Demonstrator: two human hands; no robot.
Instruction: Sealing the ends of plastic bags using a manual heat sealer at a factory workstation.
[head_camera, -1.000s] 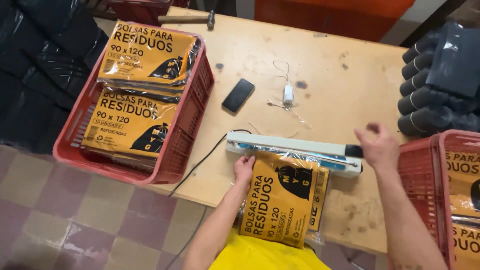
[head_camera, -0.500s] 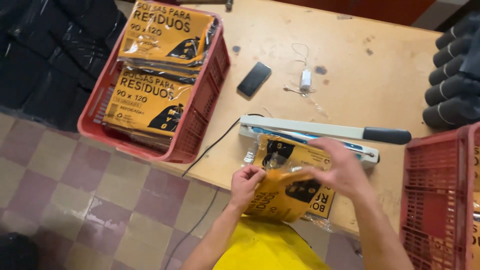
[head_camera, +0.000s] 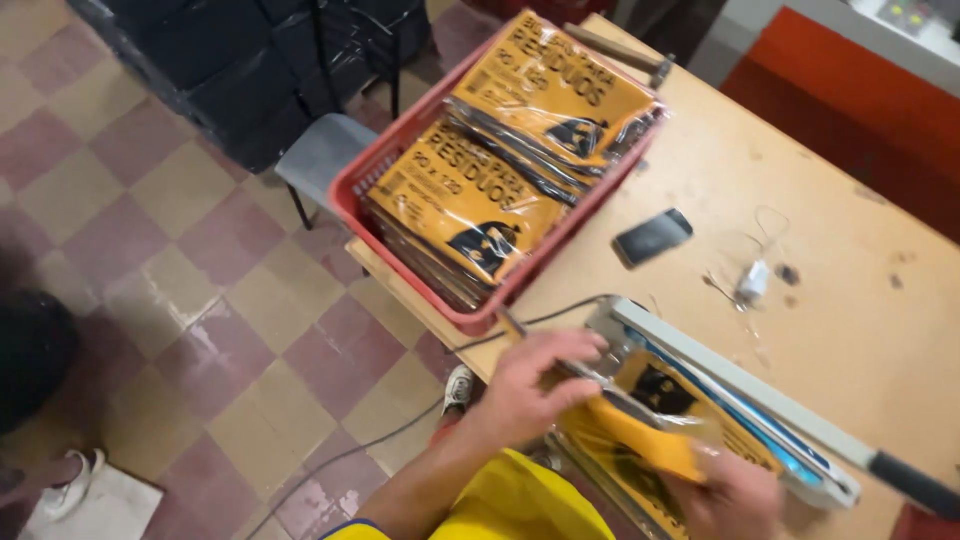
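Note:
My left hand (head_camera: 535, 380) grips the left end of an orange and black plastic packet (head_camera: 655, 415) at the table's near edge. My right hand (head_camera: 735, 495), blurred, holds the packet's lower right part. The packet lies against a long white heat sealer (head_camera: 760, 395) whose arm with a black handle (head_camera: 915, 485) is raised. A black cord (head_camera: 400, 430) runs from the sealer down to the floor.
A red crate (head_camera: 420, 215) stacked with the same orange packets sits on the wooden table's (head_camera: 850, 250) left corner. A black phone (head_camera: 652, 237), a small white charger with wire (head_camera: 752, 280) and a hammer (head_camera: 620, 48) lie on the table. A grey stool (head_camera: 320, 155) stands beside it.
The view swung left and tilted. The sealer arm went from pressed down to raised. Both my hands took hold of the packet and pulled it toward me.

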